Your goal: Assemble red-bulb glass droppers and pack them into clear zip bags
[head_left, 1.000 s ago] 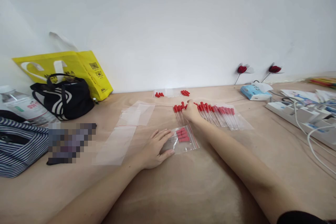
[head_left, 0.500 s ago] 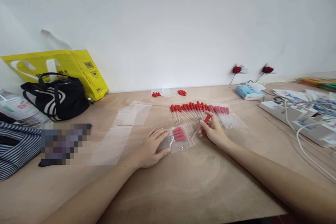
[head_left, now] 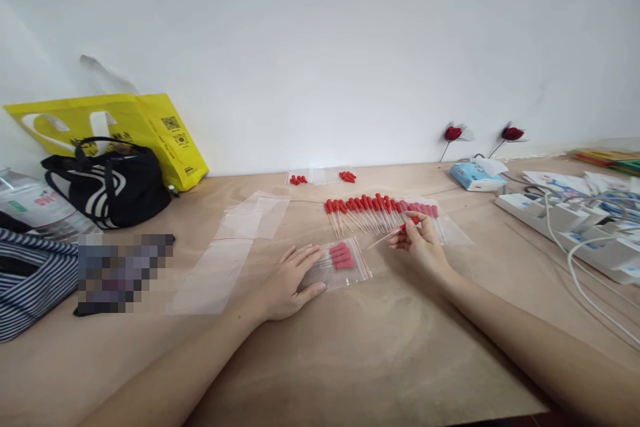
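My left hand lies with spread fingers on the left end of a clear zip bag that holds several red-bulbed droppers. To the right of this bag, my right hand pinches one dropper by its red bulb, its clear stem pointing left. Behind the hands, a row of loose red-bulbed droppers fans across the table. A second filled bag adjoins the row's right end, partly behind my right hand. Flat clear bags lie left of my left hand.
By the wall lie small bags with red bulbs. A yellow bag and a black bag stand at the left. Toward the right are a blue tissue pack and power strips with white cables.
My right hand has moved to the right with the dropper, which now lies at a flatter angle. My left hand has stayed on the bag.
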### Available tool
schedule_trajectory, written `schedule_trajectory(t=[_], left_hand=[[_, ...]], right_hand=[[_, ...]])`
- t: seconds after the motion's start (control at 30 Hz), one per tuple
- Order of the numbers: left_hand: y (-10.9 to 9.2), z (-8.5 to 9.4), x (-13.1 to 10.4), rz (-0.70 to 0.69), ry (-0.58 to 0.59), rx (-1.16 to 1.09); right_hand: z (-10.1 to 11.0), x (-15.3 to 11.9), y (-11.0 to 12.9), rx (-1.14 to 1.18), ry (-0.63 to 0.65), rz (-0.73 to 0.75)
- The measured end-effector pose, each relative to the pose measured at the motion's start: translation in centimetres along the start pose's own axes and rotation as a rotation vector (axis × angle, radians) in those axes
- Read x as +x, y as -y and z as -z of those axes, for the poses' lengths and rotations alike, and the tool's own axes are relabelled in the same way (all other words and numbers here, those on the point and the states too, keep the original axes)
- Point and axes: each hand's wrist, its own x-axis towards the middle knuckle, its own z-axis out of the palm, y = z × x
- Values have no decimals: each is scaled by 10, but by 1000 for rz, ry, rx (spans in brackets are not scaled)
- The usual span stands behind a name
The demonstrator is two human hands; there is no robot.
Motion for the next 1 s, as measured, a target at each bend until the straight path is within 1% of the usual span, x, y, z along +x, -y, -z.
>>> schedule_trajectory(t=[0.07, 0.23, 0.4, 0.47, 0.63, 0.7, 0.77, 0.83, 0.93, 1.0], left_hand=[[0, 0, 0, -3, 3, -1], [1, -1, 0, -8, 10, 7], [1, -1, 0, 2, 9, 11], [0, 0, 1, 0, 6, 11], [2, -2, 1, -13, -19, 5], [3, -3, 1, -16, -17, 7], [3, -4, 1, -16, -15, 11], [3, -3, 1, -16, -23, 10], [2, -3, 1, -18, -37, 3], [2, -3, 1, -19, -40, 1]], right_hand=[[0, 0, -1, 1, 14, -25], [-8, -10, -5, 0, 115, -97], [-10, -19, -8, -33, 295, -125], [-7, -20, -10, -119, 386, -78], [-3, -18, -6, -519, 614, 103], [-3, -17, -2, -575, 719, 166], [-2, -16, 1, -574, 816, 188], [-1, -14, 1, -534, 853, 146], [-2, -10, -2, -464, 822, 25], [-4, -7, -4, -463, 819, -32]])
